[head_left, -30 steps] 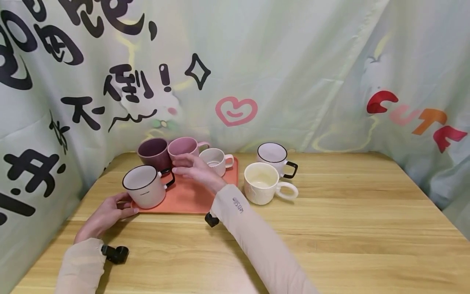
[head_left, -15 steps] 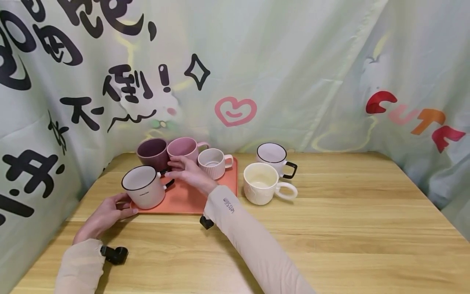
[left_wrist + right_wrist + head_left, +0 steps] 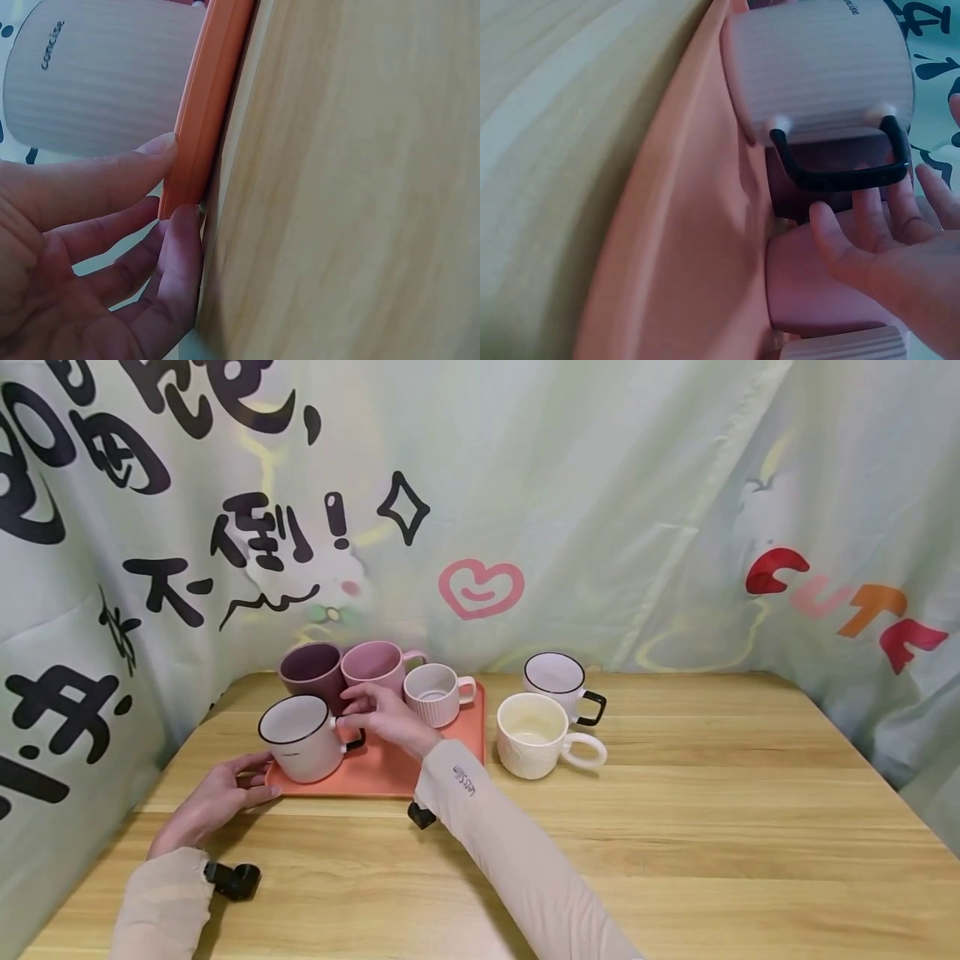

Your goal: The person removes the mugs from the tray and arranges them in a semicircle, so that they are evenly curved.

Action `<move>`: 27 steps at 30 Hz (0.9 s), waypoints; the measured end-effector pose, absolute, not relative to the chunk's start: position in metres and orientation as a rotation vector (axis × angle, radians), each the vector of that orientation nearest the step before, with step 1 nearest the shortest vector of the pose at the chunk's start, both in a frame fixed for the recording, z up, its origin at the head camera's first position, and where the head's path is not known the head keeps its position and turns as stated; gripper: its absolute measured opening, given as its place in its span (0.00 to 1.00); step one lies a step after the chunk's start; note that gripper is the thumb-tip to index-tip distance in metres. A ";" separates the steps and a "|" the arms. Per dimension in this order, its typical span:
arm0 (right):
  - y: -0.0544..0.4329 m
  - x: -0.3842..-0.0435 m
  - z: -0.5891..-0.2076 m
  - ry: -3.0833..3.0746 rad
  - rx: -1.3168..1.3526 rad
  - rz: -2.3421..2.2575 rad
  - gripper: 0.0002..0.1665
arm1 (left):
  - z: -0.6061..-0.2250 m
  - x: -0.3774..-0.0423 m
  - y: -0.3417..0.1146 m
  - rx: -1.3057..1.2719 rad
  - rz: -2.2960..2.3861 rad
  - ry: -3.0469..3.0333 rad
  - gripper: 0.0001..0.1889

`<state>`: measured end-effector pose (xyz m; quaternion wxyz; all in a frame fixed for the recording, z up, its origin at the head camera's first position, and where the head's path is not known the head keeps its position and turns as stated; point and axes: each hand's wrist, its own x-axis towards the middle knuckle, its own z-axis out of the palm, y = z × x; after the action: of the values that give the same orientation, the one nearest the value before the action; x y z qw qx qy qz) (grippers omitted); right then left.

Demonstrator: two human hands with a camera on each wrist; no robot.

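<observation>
One black-rimmed white mug (image 3: 303, 756) stands upright on the near left part of our orange tray (image 3: 375, 774), its black handle (image 3: 847, 182) pointing right, "concise" lettered on its side. The tray's long axis runs left to right along the bench (image 3: 675, 852). Our left hand (image 3: 216, 793) pinches the tray's near left corner; our right hand (image 3: 390, 718) is at the handle, fingers parted and loosely bent, whether touching we cannot tell. "CUTE" colours the far right curtain (image 3: 600, 527).

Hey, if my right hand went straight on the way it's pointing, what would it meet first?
Most likely the black handle of the black-rimmed white mug on the orange tray. Your right hand has its fingertips right beside it, possibly touching; depth is unclear.
</observation>
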<state>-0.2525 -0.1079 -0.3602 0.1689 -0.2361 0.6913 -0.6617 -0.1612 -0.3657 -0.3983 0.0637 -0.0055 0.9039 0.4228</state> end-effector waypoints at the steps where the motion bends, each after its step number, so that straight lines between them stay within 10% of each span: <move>1: -0.109 -0.252 -0.362 1.964 -0.678 -1.878 0.26 | -0.398 -0.161 -0.366 -0.016 1.278 2.730 0.36; 27: -0.112 -0.238 -0.354 1.944 -0.718 -2.076 0.13 | -0.397 -0.162 -0.366 -0.020 1.273 2.720 0.35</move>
<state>-0.2381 -0.1125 -0.3541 0.1038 -0.2434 0.6592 -0.7039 -0.1623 -0.3655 -0.3974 0.0692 -0.0066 0.9035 0.4230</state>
